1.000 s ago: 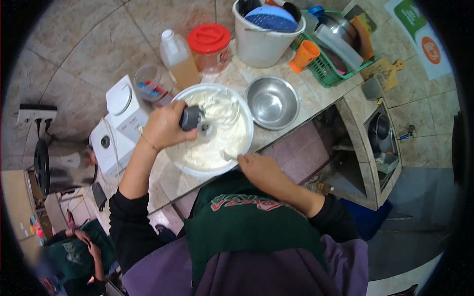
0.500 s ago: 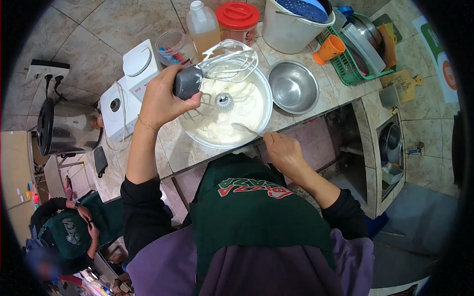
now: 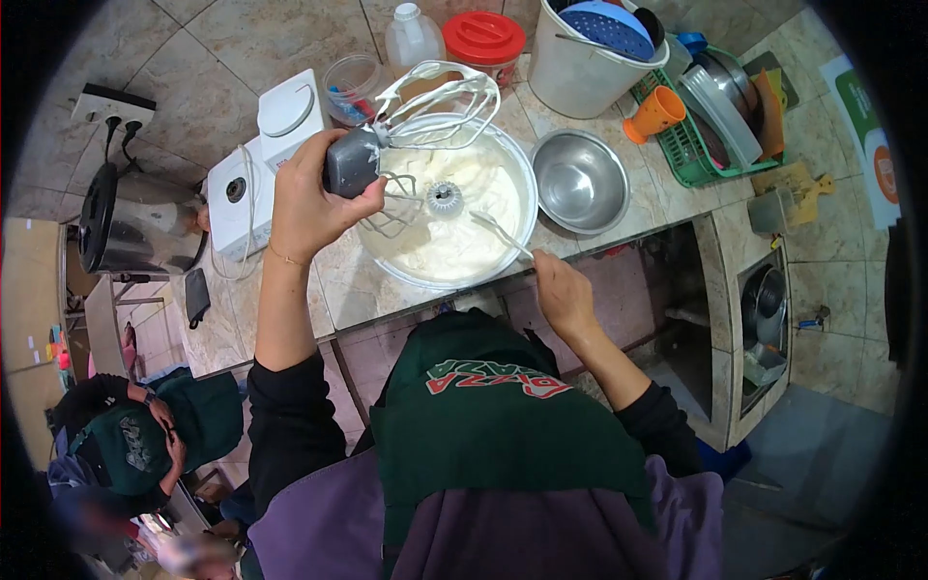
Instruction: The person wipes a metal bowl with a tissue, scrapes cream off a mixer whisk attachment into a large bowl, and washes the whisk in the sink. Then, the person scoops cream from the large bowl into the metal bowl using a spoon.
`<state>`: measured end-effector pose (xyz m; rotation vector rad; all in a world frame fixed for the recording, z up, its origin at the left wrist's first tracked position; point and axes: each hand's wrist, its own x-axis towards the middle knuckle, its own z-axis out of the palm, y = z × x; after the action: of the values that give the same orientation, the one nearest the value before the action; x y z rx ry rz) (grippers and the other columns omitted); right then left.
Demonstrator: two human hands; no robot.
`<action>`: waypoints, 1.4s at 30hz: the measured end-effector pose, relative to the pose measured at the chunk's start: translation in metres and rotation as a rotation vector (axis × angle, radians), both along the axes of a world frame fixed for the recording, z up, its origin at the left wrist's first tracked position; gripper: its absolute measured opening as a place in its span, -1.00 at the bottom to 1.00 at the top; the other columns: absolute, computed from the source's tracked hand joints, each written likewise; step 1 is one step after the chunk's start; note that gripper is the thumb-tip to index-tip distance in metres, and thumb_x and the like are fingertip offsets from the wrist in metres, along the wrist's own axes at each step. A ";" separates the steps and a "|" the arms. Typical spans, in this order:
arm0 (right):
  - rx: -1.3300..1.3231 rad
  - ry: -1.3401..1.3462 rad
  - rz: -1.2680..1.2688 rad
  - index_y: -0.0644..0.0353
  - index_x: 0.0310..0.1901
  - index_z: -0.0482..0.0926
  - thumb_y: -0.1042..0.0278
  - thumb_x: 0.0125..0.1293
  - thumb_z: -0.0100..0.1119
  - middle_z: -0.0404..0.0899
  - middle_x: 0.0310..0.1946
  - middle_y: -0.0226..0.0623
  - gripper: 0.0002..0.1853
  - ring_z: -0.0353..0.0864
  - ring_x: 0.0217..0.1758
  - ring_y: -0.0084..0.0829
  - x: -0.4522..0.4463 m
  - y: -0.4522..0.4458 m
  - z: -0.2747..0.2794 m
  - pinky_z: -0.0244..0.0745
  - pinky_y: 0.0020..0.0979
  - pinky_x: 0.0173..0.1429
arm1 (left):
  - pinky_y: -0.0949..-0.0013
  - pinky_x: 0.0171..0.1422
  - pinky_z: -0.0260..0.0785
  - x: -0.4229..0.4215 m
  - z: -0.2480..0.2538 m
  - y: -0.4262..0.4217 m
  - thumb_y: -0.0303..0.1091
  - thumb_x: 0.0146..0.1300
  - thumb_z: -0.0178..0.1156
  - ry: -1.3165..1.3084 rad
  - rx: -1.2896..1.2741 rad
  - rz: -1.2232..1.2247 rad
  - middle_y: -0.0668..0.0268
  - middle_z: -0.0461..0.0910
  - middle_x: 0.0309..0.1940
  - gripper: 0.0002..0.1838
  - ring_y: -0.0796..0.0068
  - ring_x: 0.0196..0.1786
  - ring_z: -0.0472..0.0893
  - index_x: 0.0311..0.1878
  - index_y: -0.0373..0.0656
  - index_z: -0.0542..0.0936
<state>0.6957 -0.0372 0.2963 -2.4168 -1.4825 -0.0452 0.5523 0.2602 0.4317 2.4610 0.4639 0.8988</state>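
My left hand [image 3: 314,198] is closed around the grey head of a whisk attachment [image 3: 353,162], lifted over the left side of a large mixing bowl [image 3: 531,198]. One cream-coated wire whisk points right above the bowl's far rim; a second hangs lower, towards the bowl. Pale whipped cream [image 3: 430,249] lies in the bowl around a toothed central post [image 3: 445,199]. My right hand [image 3: 565,295], at the bowl's near right edge, grips a spoon [image 3: 503,233] by the handle end. Its tip is over or in the cream; contact is unclear.
Right of the mixing bowl stands a steel bowl [image 3: 581,182]. Behind are a red-lidded tub [image 3: 483,39], a plastic jug [image 3: 414,39] and a white bucket [image 3: 580,82]. A white appliance [image 3: 242,198] stands left. Another person [image 3: 145,435] is at lower left.
The spoon and my right hand have shifted slightly right, with the spoon's tip farther from me. My left hand still holds the whisk attachment, moved slightly left. The whole view has shifted a little.
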 end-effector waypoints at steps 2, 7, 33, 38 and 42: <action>0.078 -0.041 0.028 0.23 0.01 0.45 0.46 0.20 0.00 0.50 -0.37 -0.26 -0.69 0.59 -0.31 -0.26 0.002 -0.002 0.006 0.52 -0.29 -0.31 | 0.34 -0.17 0.50 -0.003 -0.003 0.000 -0.23 -0.24 0.46 -0.014 0.014 0.025 0.10 0.62 -0.31 -0.46 0.22 -0.30 0.65 -0.16 -0.30 0.55; 0.096 -0.085 0.072 0.22 0.03 0.46 0.46 0.16 0.03 0.47 -0.41 -0.29 -0.64 0.59 -0.36 -0.31 0.009 -0.002 0.006 0.51 -0.31 -0.35 | 0.36 -0.19 0.48 -0.006 -0.006 -0.002 -0.22 -0.24 0.45 -0.063 -0.036 0.043 0.12 0.61 -0.33 -0.47 0.26 -0.33 0.63 -0.17 -0.31 0.54; 0.190 -0.057 0.344 0.23 -0.21 0.49 0.46 0.08 0.09 0.42 -0.59 -0.37 -0.80 0.56 -0.58 -0.39 -0.006 0.051 0.059 0.39 -0.42 -0.58 | 0.32 -0.20 0.47 -0.005 -0.007 -0.049 -0.25 -0.25 0.47 -0.099 0.122 0.111 0.14 0.57 -0.31 -0.45 0.21 -0.31 0.61 -0.15 -0.29 0.52; 0.231 -0.076 0.365 0.21 -0.29 0.46 0.47 0.07 0.10 0.42 -0.60 -0.35 -0.86 0.56 -0.60 -0.37 0.006 0.058 0.068 0.42 -0.39 -0.58 | 0.34 -0.20 0.46 -0.006 -0.009 -0.050 -0.25 -0.26 0.47 -0.145 0.140 0.074 0.14 0.56 -0.33 -0.44 0.21 -0.32 0.59 -0.15 -0.30 0.51; 0.204 -0.035 0.408 0.24 -0.20 0.50 0.46 0.05 0.11 0.43 -0.57 -0.36 -0.77 0.55 -0.61 -0.39 0.005 0.059 0.066 0.43 -0.42 -0.55 | 0.35 -0.21 0.45 -0.006 -0.014 -0.049 -0.26 -0.26 0.46 -0.155 0.143 0.057 0.14 0.54 -0.35 -0.43 0.21 -0.34 0.58 -0.13 -0.30 0.50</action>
<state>0.7007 0.0219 0.3620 -1.9289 -1.8581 -0.1417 0.5463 0.2110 0.4179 2.4908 0.4310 1.1732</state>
